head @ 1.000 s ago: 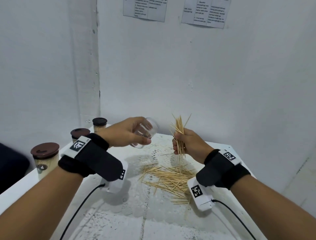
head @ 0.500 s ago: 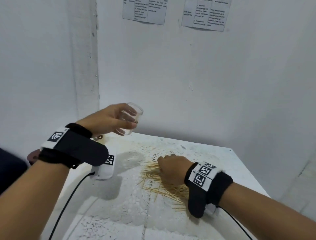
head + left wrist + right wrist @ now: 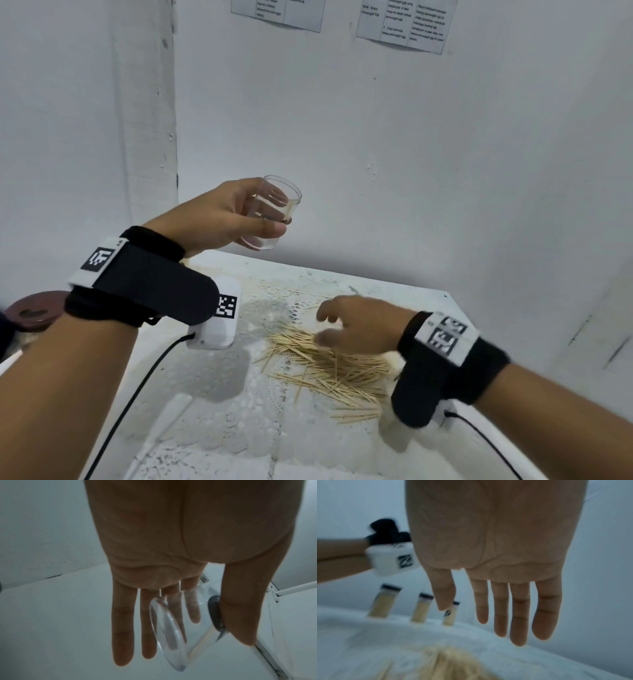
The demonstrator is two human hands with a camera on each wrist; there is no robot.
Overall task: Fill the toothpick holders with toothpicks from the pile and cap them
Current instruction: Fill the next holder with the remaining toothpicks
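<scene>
A clear plastic toothpick holder [image 3: 270, 212] is held in the air over the table's back left, tilted with its mouth up and to the right. It looks empty. My left hand [image 3: 239, 219] pinches it between the thumb and the fingers; in the left wrist view the holder [image 3: 171, 635] lies against the fingers under the thumb [image 3: 240, 615]. The loose pile of toothpicks [image 3: 329, 359] is spread on the white table. My right hand [image 3: 342, 325] hovers just above the pile, blurred, with fingers [image 3: 518, 615] straight and nothing in them. The pile [image 3: 450, 665] shows below that palm.
Three filled holders with dark caps [image 3: 385, 601] [image 3: 421, 608] [image 3: 451, 614] stand in a row along the table's left side. One brown cap [image 3: 34, 310] shows past my left wrist. White walls close the table [image 3: 205, 428] at the back and left.
My right hand, which held a raised bundle of toothpicks, went down onto the pile and now opens empty above it. My left hand has lifted the holder higher.
</scene>
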